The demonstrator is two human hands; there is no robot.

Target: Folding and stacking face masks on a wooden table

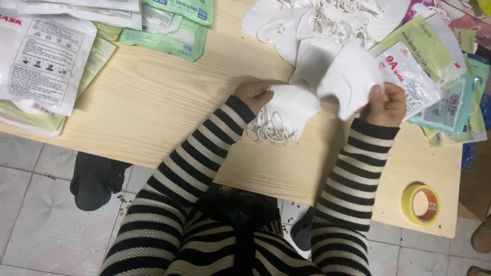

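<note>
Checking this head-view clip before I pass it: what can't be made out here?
- Left hand: its fingertips are tucked behind the white mask it holds.
- Right hand: only knuckles show; its grip on the other white mask is hidden by that mask.
- Pile of white masks: cut off by the top edge; no count possible.
- Packets at right: overlapping, cut by the edge.

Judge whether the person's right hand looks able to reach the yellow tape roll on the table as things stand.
Probably yes. The tape roll lies in the open near the table's edge, on the right hand's side, with nothing between them. That hand holds a white mask, though.
</note>
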